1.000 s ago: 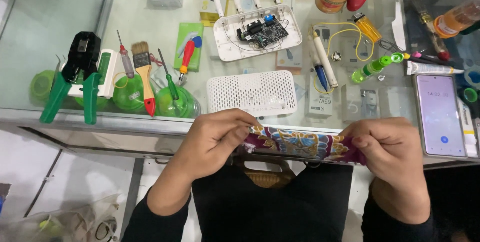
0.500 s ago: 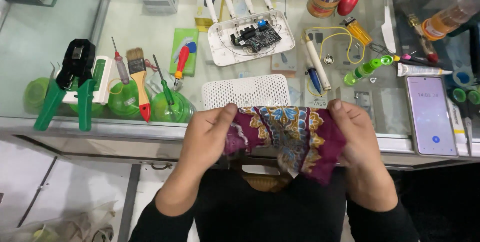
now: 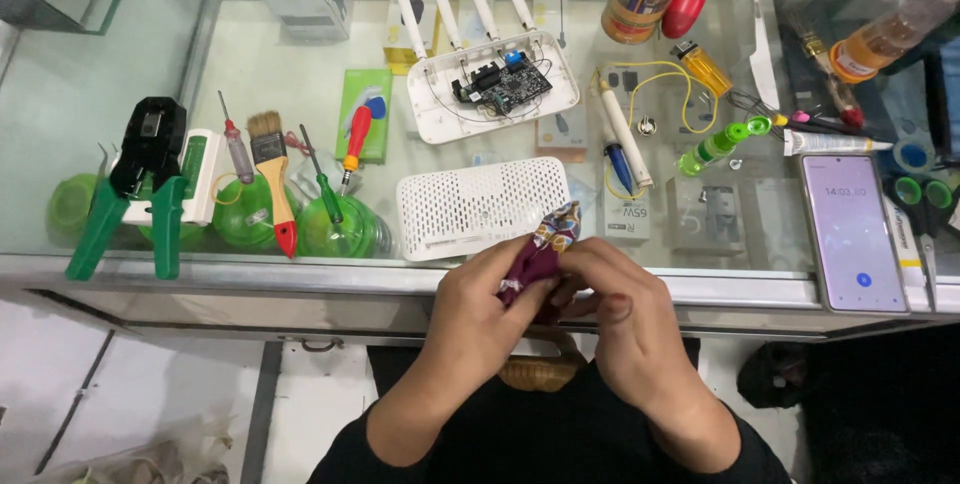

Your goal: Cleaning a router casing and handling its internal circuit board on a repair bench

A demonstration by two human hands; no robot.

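Note:
Both my hands are together at the front edge of the glass counter (image 3: 300, 274), bunching a maroon patterned cloth (image 3: 545, 244) between them. My left hand (image 3: 490, 299) grips the cloth from the left, my right hand (image 3: 610, 294) from the right, and a crumpled tip sticks up above the fingers. Just beyond the cloth lies a white perforated router cover (image 3: 482, 206). Farther back sits the opened router base (image 3: 492, 89) with its circuit board exposed and white antennas pointing away.
On the left lie a green-handled crimping tool (image 3: 135, 194), a small brush (image 3: 272, 179) and screwdrivers (image 3: 322, 189). A phone (image 3: 852, 232) with a lit screen rests at the right, beside a white pen-shaped tool (image 3: 625, 139), a yellow wire, bottles and a spray can.
The cloth was stretched wide between my hands, then folded; now it is bunched into a small wad and my hands have come together.

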